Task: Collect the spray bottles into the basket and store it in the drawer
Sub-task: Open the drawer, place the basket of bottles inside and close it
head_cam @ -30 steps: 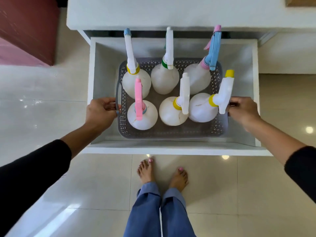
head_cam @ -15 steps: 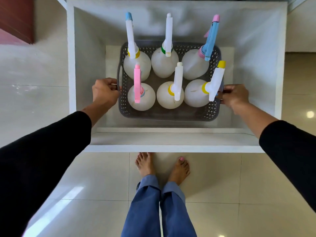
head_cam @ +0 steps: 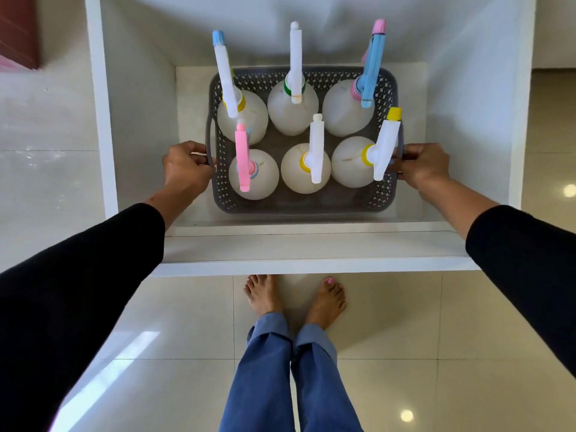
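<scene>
inside the white drawer point(head_cam: 311, 244), grey perforated basket point(head_cam: 304, 204) holds six seemingly white bottles.

Drawer point(head_cam: 311, 266) back cut off by top edge.

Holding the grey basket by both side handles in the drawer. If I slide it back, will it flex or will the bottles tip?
The basket looks like thin perforated plastic, so it may flex slightly. Six spray bottles stand packed two rows deep, which probably keeps them from toppling, though their tall trigger heads make them top-heavy. Both hands, left and right, hold opposite handles, so a slide should stay straight.
</scene>
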